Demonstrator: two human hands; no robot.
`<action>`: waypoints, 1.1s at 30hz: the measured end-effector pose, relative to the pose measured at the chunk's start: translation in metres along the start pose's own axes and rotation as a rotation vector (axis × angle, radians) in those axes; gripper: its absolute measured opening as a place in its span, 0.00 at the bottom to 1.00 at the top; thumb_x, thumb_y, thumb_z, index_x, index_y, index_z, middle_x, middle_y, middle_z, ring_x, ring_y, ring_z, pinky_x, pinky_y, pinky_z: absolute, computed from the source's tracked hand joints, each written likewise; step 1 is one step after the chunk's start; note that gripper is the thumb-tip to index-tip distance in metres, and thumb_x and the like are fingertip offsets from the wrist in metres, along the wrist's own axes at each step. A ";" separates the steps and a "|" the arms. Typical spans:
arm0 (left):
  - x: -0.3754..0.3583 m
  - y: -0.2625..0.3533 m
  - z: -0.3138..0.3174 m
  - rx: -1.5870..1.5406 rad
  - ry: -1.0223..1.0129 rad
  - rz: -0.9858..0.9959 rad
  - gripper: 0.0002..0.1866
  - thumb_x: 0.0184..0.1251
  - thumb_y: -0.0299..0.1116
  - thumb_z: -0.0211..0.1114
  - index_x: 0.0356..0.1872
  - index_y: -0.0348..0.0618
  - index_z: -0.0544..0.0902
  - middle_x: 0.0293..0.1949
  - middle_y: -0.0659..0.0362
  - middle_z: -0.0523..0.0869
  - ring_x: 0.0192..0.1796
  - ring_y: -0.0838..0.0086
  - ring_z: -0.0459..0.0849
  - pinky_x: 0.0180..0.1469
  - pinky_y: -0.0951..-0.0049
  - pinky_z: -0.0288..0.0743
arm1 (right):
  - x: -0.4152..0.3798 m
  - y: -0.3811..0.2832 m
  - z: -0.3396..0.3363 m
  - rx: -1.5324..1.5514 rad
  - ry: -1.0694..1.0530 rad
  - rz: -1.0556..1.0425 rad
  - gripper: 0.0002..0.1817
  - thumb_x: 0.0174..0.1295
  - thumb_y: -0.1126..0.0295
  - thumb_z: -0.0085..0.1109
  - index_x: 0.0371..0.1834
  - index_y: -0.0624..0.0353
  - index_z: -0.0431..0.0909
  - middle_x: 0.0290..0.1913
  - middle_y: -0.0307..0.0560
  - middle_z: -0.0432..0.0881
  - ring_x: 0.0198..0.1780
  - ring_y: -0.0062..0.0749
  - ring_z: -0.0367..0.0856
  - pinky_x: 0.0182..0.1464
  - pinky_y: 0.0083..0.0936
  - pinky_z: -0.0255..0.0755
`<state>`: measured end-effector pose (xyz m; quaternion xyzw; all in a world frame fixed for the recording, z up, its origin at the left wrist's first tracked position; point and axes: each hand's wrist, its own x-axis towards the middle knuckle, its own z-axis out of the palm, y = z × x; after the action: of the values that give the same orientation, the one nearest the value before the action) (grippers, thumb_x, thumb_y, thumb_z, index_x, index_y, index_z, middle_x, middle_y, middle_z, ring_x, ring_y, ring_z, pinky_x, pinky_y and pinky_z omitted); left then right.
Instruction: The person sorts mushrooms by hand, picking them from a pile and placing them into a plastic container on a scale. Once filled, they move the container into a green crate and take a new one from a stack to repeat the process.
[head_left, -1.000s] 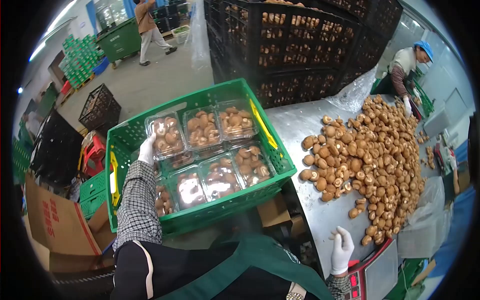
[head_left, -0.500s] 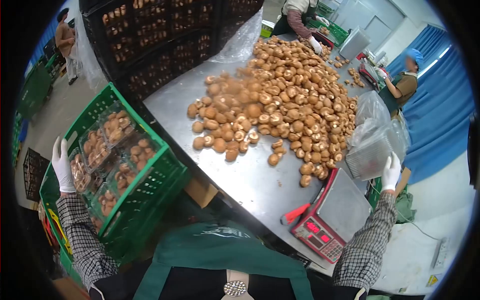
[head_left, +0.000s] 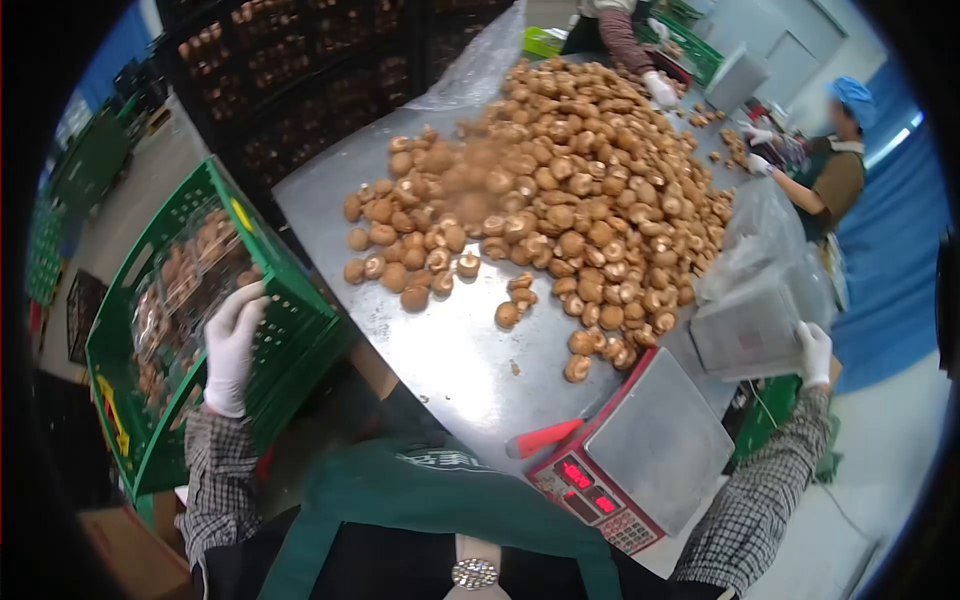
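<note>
My left hand (head_left: 233,345), in a white glove, is over the near side of the green crate (head_left: 285,290), its fingers apart and nothing in them. Inside that crate are clear packs of mushrooms (head_left: 180,290). My right hand (head_left: 815,354), also gloved, has its fingers at the edge of the stacked clear plastic trays (head_left: 750,325). A large pile of brown mushrooms (head_left: 600,200) lies on the metal table (head_left: 450,370). At the table's near edge sits a red scale (head_left: 640,450) with a bare plate and lit digits.
Black crates of mushrooms (head_left: 290,80) stand stacked at the back left. A clear plastic bag (head_left: 765,225) lies above the trays. A co-worker in a blue cap (head_left: 835,180) is at the right, and another's gloved hand (head_left: 660,88) is at the pile's far end. A red-handled tool (head_left: 545,438) lies beside the scale.
My left hand has moved right, from the crate's far side to its near side. My right hand has come to the edge of the trays. The view has shifted.
</note>
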<state>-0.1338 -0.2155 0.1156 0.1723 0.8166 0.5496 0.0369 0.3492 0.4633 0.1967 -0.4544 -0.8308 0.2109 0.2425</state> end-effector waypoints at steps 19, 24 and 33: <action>0.057 -0.050 0.145 0.217 -0.378 0.262 0.16 0.59 0.32 0.64 0.47 0.35 0.80 0.50 0.48 0.80 0.52 0.58 0.79 0.53 0.68 0.73 | -0.027 0.010 -0.019 0.073 -0.041 0.165 0.10 0.61 0.68 0.56 0.34 0.65 0.80 0.30 0.35 0.77 0.33 0.19 0.71 0.37 0.21 0.66; 0.101 -0.070 0.183 0.373 -0.235 0.411 0.27 0.51 0.36 0.68 0.54 0.37 0.76 0.62 0.41 0.68 0.63 0.47 0.66 0.66 0.56 0.60 | -0.018 0.006 -0.020 0.063 0.334 0.034 0.11 0.62 0.68 0.55 0.28 0.65 0.77 0.26 0.34 0.75 0.32 0.18 0.69 0.38 0.18 0.63; 0.174 -0.115 0.216 0.505 0.034 0.048 0.35 0.54 0.48 0.68 0.60 0.37 0.72 0.68 0.32 0.54 0.68 0.40 0.57 0.69 0.55 0.54 | -0.218 -0.133 0.045 -0.229 0.605 -0.006 0.04 0.64 0.76 0.53 0.35 0.67 0.75 0.36 0.47 0.76 0.39 0.33 0.73 0.46 0.28 0.68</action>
<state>-0.2709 -0.0067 -0.0514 0.1861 0.9243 0.3316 -0.0339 0.3383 0.2048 0.1909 -0.5184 -0.7407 -0.0291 0.4264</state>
